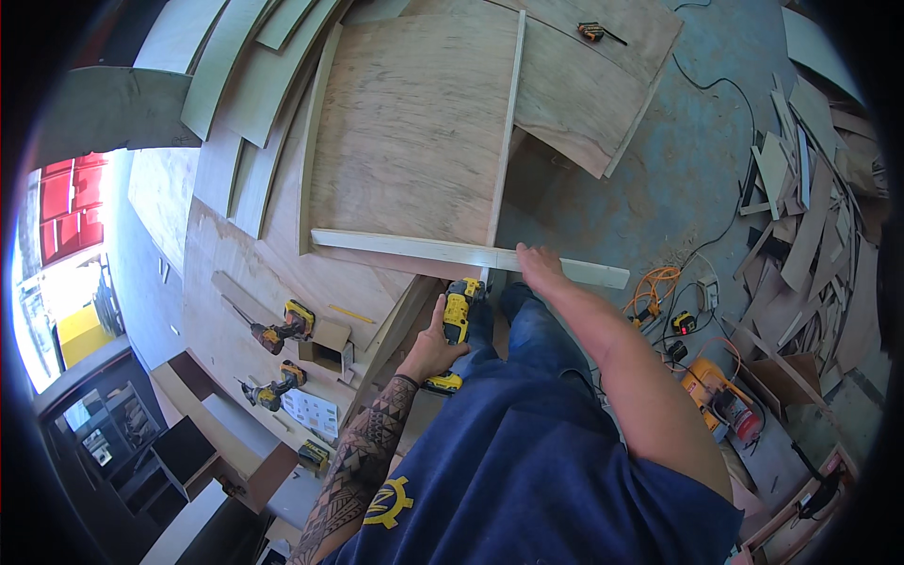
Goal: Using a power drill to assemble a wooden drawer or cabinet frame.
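My left hand (435, 347) is wrapped around the handle of a yellow-and-black cordless nailer (459, 311). The nailer's nose is close to the near side of a pale wooden strip (405, 248); whether they touch I cannot tell. My right hand (540, 268) grips that strip right of its middle, fingers over its top. The strip lies across the near edge of a plywood panel (405, 122), and its right end sticks out past the panel. More strips run along the panel's left side (318, 141) and right side (508, 132).
On the plywood worktop to the left lie two cordless drills (282, 325) (273, 388), a small cardboard box (328, 345) and a pencil (352, 314). A tape measure (591, 32) rests on plywood at the far right. Orange cable (656, 282) and scrap wood (800, 226) cover floor to the right.
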The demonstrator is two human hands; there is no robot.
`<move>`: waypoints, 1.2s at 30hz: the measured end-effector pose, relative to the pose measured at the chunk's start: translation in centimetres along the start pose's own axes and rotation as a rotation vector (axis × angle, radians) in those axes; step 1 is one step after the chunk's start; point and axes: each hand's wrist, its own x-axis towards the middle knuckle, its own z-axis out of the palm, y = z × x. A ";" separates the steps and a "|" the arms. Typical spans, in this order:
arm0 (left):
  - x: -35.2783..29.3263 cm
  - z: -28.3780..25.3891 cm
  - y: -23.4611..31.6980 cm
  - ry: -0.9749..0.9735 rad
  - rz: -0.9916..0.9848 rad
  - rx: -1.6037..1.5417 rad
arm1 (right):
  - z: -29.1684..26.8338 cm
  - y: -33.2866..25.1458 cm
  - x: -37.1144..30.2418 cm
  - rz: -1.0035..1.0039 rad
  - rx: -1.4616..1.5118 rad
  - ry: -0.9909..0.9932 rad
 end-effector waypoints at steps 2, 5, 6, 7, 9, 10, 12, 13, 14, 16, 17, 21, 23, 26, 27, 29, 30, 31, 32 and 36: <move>0.2 0.2 -0.5 0.004 -0.005 -0.010 | -0.3 -0.4 -0.1 0.000 -0.044 -0.025; 0.5 0.4 -1.0 0.013 0.004 -0.010 | -0.5 -0.7 0.0 0.001 -0.039 -0.031; 0.6 0.5 -1.2 0.022 0.014 -0.001 | -0.5 -0.7 0.0 0.000 -0.041 -0.033; 0.6 0.5 -1.0 0.021 0.014 -0.003 | -0.4 -0.6 0.0 0.000 -0.050 -0.028; 0.5 0.4 -0.7 0.015 -0.004 -0.010 | -0.3 -0.5 0.1 -0.001 -0.061 -0.023; 0.4 0.3 -0.4 0.015 -0.004 -0.011 | -0.3 -0.4 0.2 0.006 -0.026 -0.033; 0.2 0.0 0.2 -0.016 -0.028 -0.029 | -0.2 -0.2 0.3 0.013 0.008 -0.042; 0.2 0.1 0.2 -0.014 -0.029 -0.030 | -0.2 -0.2 0.3 0.015 0.011 -0.048; 0.2 0.1 0.1 -0.016 -0.030 -0.040 | -0.3 -0.3 0.2 0.017 0.013 -0.054; 0.3 0.3 -0.3 -0.016 -0.032 -0.052 | -0.3 -0.5 0.1 0.007 -0.025 -0.035; 0.4 0.6 -0.7 0.019 0.005 -0.025 | -0.3 -0.6 0.0 -0.003 -0.063 -0.016; 0.8 1.0 -1.2 0.022 0.015 -0.036 | -0.3 -0.5 0.0 0.003 -0.059 -0.018; 0.7 0.8 -0.7 0.011 0.003 -0.040 | -0.2 -0.3 0.0 -0.005 -0.040 -0.002; 0.6 0.9 -0.7 0.027 0.003 -0.021 | -0.1 -0.4 0.0 -0.004 -0.051 -0.021; 0.6 1.0 -0.9 0.049 0.017 0.003 | -0.1 -0.6 0.1 -0.009 -0.052 -0.020; 0.5 0.9 -0.5 0.044 0.018 0.000 | 0.0 -0.4 0.3 0.018 0.013 -0.044; 0.5 0.8 -0.3 0.038 0.016 -0.002 | 0.1 -0.2 0.3 0.017 0.010 -0.043; 0.6 0.8 -0.4 0.042 0.014 -0.003 | 0.1 -0.3 0.3 0.013 0.009 -0.036; 0.7 0.8 -0.4 0.037 0.007 -0.014 | 0.0 -0.4 0.3 0.008 0.007 -0.029; 0.9 0.4 0.5 0.004 -0.025 -0.062 | -0.1 -0.2 0.5 0.018 0.014 -0.044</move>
